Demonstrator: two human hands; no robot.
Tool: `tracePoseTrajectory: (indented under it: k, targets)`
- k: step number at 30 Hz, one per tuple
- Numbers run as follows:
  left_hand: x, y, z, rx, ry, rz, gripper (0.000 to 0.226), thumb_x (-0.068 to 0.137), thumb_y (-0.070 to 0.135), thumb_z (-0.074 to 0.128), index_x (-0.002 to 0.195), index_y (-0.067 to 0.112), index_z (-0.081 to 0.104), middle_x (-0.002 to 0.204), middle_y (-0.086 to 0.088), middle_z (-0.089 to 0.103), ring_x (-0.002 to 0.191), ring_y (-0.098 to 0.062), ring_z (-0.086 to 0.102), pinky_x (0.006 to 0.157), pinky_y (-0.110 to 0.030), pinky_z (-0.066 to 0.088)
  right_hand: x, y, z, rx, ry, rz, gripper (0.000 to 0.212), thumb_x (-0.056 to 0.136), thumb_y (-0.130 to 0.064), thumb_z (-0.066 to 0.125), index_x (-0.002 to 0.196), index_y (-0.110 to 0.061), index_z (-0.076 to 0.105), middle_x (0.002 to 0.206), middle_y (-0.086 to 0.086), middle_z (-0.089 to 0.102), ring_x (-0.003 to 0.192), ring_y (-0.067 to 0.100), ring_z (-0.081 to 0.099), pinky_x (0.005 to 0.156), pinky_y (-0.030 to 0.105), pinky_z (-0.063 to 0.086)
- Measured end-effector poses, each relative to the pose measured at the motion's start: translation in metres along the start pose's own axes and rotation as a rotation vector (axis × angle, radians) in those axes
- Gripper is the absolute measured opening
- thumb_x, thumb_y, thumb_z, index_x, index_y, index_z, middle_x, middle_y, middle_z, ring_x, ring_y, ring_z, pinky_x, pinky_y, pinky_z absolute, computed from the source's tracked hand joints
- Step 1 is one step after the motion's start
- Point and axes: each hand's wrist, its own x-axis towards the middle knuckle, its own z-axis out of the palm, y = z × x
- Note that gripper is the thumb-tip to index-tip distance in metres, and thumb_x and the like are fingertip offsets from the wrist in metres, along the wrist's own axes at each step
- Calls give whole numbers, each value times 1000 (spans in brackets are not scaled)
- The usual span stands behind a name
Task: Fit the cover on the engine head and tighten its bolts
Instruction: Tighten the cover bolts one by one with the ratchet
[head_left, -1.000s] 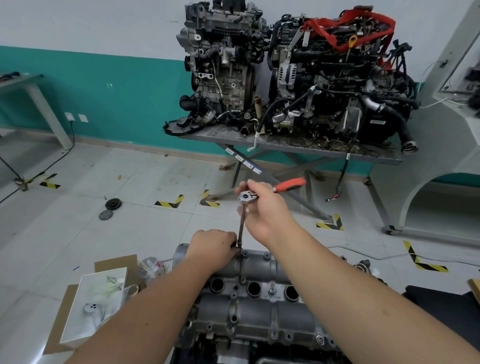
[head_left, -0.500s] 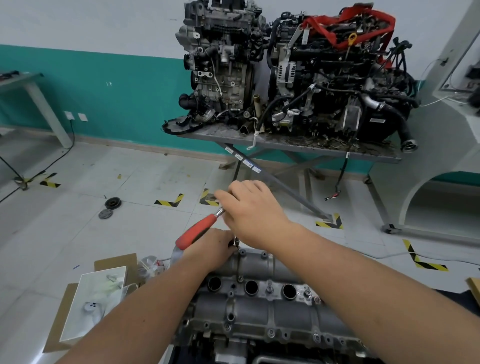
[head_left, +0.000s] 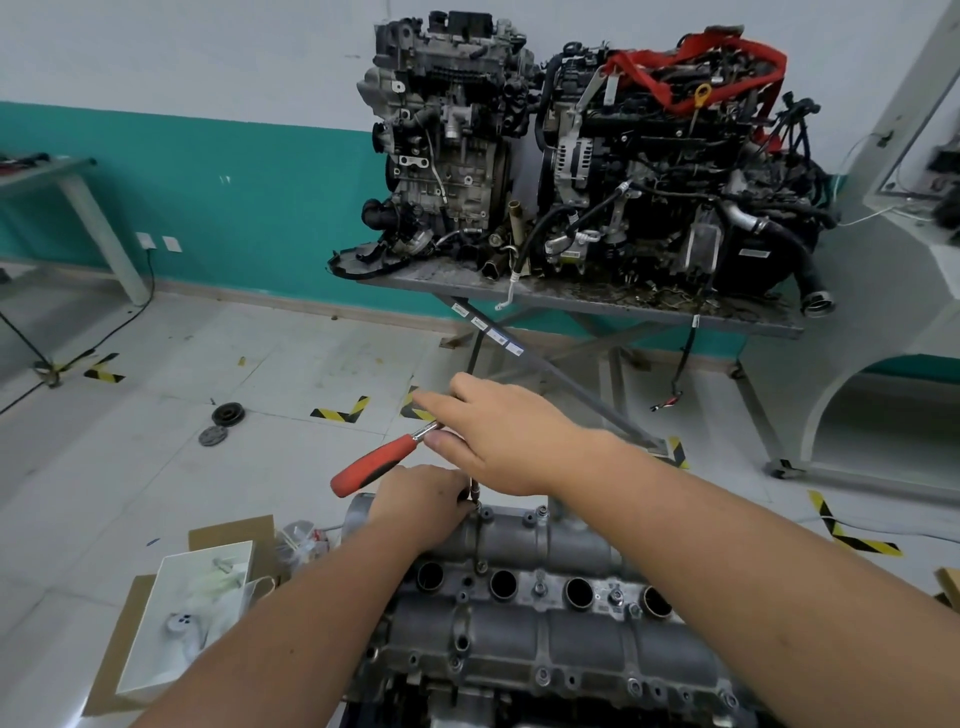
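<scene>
A grey metal cover (head_left: 545, 634) with several round plug holes and small bolts lies on the engine head in front of me. A ratchet with a red handle (head_left: 374, 464) stands on a bolt at the cover's far left corner, handle pointing left. My right hand (head_left: 504, 431) lies over the ratchet's head, fingers stretched out and thumb under the shaft. My left hand (head_left: 423, 499) grips the lower end of the extension bar (head_left: 474, 491) just above the bolt. The socket is hidden by my left hand.
Two full engines (head_left: 597, 156) stand on a metal table (head_left: 675, 314) by the teal wall. A white box (head_left: 192, 608) on cardboard lies on the floor at the left, with two round pulleys (head_left: 221, 423) farther out. A white frame (head_left: 893, 364) stands right.
The red handle has swung from pointing right to pointing left. My right hand's fingers have straightened out over the ratchet head. My left hand stays at the bar's foot.
</scene>
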Motion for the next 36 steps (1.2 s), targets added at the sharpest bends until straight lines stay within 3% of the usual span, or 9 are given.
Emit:
tracePoseTrajectory:
  k: [5, 11, 17, 21, 23, 26, 28, 30, 36]
  targets:
    - [-2, 0, 0, 13, 22, -3, 32, 99, 50, 40, 115, 30, 60, 107, 5, 69, 96, -21, 66, 68, -34, 32, 3, -10, -6, 49, -45, 106, 45, 104, -51, 29, 142, -30, 42, 107, -2, 47, 79, 18, 44, 67, 34, 39]
    - [0, -2, 5, -10, -24, -8, 33, 99, 54, 40, 115, 33, 60, 110, 8, 69, 103, -18, 65, 72, -33, 35, 13, -14, -13, 281, 26, 326, 36, 104, -37, 37, 84, -16, 58, 74, 2, 62, 69, 25, 58, 56, 34, 43]
    - [1, -2, 5, -44, -13, -9, 30, 96, 53, 42, 107, 34, 62, 101, 5, 71, 98, -20, 66, 68, -34, 32, 15, -22, -4, 1747, 108, 668, 17, 101, -12, 45, 100, -3, 60, 75, 5, 74, 70, 15, 72, 61, 23, 45]
    - [0, -2, 4, -44, -6, -4, 31, 96, 55, 42, 99, 31, 60, 96, 3, 70, 92, -21, 66, 66, -33, 32, 17, -23, 17, 2240, 537, 706, 30, 95, -2, 57, 71, -18, 52, 83, 7, 68, 82, 19, 64, 72, 22, 46]
    - [1, -3, 5, -50, -11, -1, 30, 96, 56, 42, 101, 32, 60, 96, 4, 70, 92, -21, 66, 66, -33, 32, 15, -21, 28, 2046, 686, 648, 30, 96, -9, 61, 70, -22, 52, 85, 1, 68, 80, 14, 63, 71, 22, 47]
    - [1, -3, 2, -68, -30, -25, 28, 95, 55, 42, 89, 31, 56, 92, 5, 69, 89, -21, 65, 66, -33, 32, 4, -21, 44, 1160, 771, 456, 15, 99, -24, 59, 104, -25, 73, 117, -12, 68, 104, -3, 61, 86, 12, 46]
    - [0, -1, -2, -47, -71, -40, 31, 95, 50, 44, 73, 28, 41, 88, 6, 67, 81, -21, 61, 67, -33, 33, 2, -9, 52, 499, 885, 191, 19, 96, -20, 62, 108, -14, 76, 134, 5, 62, 119, 18, 58, 98, 25, 46]
    - [-1, 1, -7, -32, -89, -40, 20, 92, 42, 44, 79, 28, 40, 85, 7, 63, 75, -21, 55, 67, -34, 33, 2, 1, 49, 88, 868, 5, 13, 92, -15, 68, 101, -12, 78, 128, 9, 66, 114, 32, 62, 92, 40, 51]
    - [-2, 2, -10, -97, -49, -1, 23, 90, 46, 44, 105, 29, 44, 91, 3, 61, 79, -25, 61, 69, -35, 44, -7, 11, 28, -190, 522, -35, 21, 78, -1, 66, 95, -14, 72, 99, 3, 67, 85, 29, 61, 77, 39, 48]
